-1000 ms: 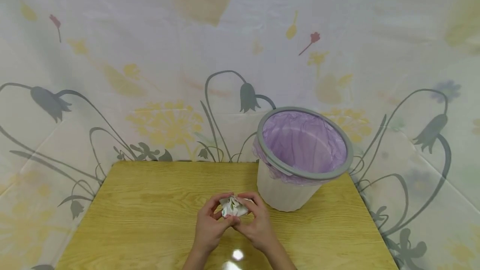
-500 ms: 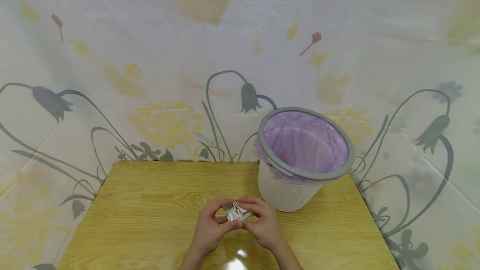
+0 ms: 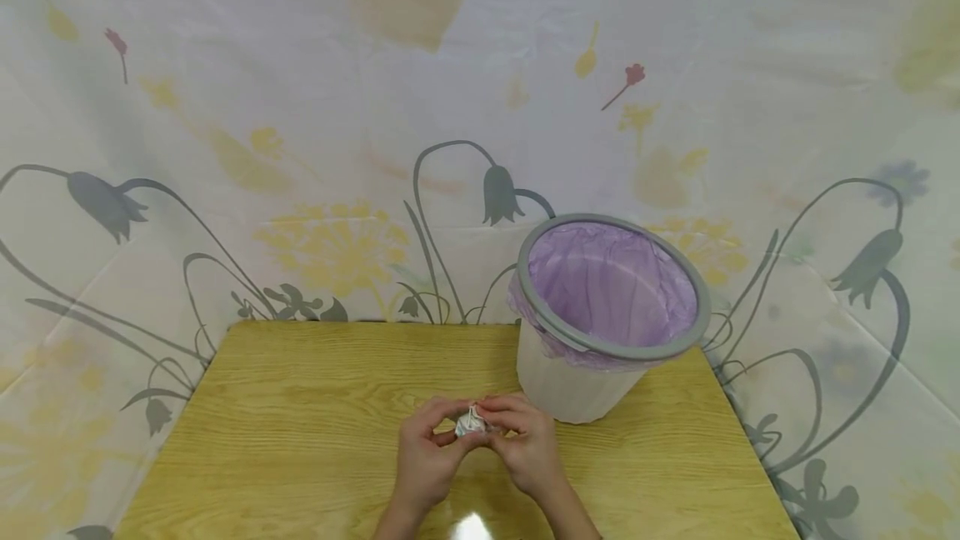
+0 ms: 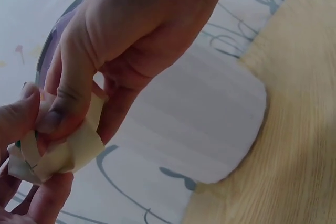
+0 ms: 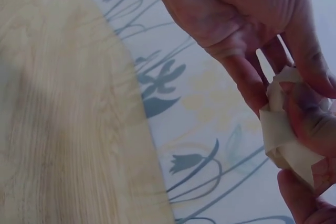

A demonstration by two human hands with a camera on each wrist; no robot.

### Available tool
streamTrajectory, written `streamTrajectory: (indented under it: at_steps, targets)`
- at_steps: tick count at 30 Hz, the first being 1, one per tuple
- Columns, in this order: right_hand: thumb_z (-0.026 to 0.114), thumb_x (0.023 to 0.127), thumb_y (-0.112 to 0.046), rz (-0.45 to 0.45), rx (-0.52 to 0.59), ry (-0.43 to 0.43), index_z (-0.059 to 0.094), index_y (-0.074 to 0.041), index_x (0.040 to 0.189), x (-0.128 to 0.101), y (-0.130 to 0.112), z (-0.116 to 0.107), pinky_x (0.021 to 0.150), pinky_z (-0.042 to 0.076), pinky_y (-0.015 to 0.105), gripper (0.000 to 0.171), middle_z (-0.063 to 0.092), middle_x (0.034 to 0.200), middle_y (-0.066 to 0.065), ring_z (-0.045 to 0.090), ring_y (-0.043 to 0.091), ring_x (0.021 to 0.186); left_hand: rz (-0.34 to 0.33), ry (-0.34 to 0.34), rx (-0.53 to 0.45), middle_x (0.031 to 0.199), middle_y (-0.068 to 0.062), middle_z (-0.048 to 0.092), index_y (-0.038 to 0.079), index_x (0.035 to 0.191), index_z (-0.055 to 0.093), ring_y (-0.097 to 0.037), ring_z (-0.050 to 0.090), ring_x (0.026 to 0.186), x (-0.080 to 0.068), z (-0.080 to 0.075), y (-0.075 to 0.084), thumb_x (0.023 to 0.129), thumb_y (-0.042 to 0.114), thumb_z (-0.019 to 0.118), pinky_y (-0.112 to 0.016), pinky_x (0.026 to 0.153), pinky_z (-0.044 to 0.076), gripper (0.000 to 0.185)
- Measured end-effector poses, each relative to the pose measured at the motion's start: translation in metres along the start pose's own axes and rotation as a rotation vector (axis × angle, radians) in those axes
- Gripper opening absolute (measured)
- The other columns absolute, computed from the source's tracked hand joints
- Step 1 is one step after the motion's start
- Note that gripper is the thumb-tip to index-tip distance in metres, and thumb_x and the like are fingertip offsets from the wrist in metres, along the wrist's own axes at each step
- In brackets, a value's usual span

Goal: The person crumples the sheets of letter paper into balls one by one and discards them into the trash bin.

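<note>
Above the wooden table, a crumpled ball of white paper [image 3: 469, 423] is held between both hands. The left hand [image 3: 429, 455] pinches its left side between thumb and fingers, while the right hand [image 3: 527, 450] grips the opposite side, thumbs nearly meeting. Folded edges and creases of the paper [image 4: 84, 148] show up close in the left wrist view, with a small green mark on it. From the right wrist, the paper [image 5: 281, 135] shows a reddish patch at its lower corner. Fingers cover much of the ball.
A white trash bin [image 3: 573, 386] with a grey rim and a purple liner bag [image 3: 611, 286] stands right of the hands on the table [image 3: 300, 407]. Behind the table's far edge hangs a flower-printed cloth [image 3: 345, 123].
The paper has been squeezed into a smaller, tighter ball. Both hands have shifted slightly to the right and nearer the body. The bin stays in place.
</note>
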State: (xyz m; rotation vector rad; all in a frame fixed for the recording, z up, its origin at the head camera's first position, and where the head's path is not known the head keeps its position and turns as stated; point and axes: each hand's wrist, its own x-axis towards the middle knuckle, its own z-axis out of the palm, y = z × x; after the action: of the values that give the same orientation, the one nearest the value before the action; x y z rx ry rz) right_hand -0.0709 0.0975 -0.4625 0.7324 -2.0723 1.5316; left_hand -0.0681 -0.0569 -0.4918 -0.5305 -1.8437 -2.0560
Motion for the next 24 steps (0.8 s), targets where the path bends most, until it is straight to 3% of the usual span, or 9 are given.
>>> streamTrajectory:
  at_steps: [6,13,19,21,24]
  targets:
    - [0.084,0.061,0.017,-0.020,-0.023,0.087,0.076,0.006,0.077,0.000,-0.002,0.005,0.061,0.055,0.021,0.020,0.074,0.086,0.015,0.067,0.031,0.082,0.196,0.053,0.114,0.093,-0.020,0.069,-0.006,0.099,0.072,-0.028,0.071,0.083,0.001,0.008,-0.007,0.072,-0.015,0.080,-0.034,0.059,0.059,0.029]
    - [0.085,0.058,0.018,-0.017,-0.046,0.173,0.076,0.006,0.073,-0.001,-0.005,0.013,0.067,0.057,0.019,0.021,0.073,0.079,0.016,0.068,0.030,0.075,0.285,0.139,0.215,0.090,-0.015,0.071,-0.002,0.094,0.073,-0.026,0.072,0.081,-0.001,0.014,-0.008,0.073,-0.012,0.082,-0.026,0.060,0.058,0.024]
    - [0.086,0.059,0.014,0.006,-0.080,0.188,0.076,0.004,0.075,0.000,-0.006,0.015,0.058,0.054,0.018,0.021,0.074,0.082,0.015,0.068,0.025,0.072,0.260,0.148,0.210,0.092,-0.015,0.071,-0.003,0.097,0.072,-0.022,0.070,0.083,0.001,0.012,-0.007,0.078,-0.008,0.080,-0.028,0.061,0.059,0.021]
    - [0.085,0.062,0.015,0.024,-0.033,0.160,0.076,0.005,0.080,-0.001,-0.004,0.013,0.057,0.054,0.019,0.023,0.074,0.087,0.017,0.069,0.023,0.075,0.211,0.144,0.167,0.092,-0.016,0.070,-0.003,0.098,0.072,-0.022,0.070,0.084,0.002,0.010,-0.005,0.079,-0.008,0.078,-0.030,0.062,0.059,0.020]
    - [0.080,0.068,0.019,0.031,0.099,0.073,0.073,0.009,0.093,-0.005,0.005,0.008,0.069,0.059,0.025,0.028,0.071,0.100,0.025,0.071,0.020,0.091,0.141,0.147,0.100,0.093,-0.018,0.069,-0.004,0.099,0.072,-0.023,0.070,0.086,0.002,0.004,-0.002,0.081,-0.009,0.076,-0.033,0.065,0.059,0.019]
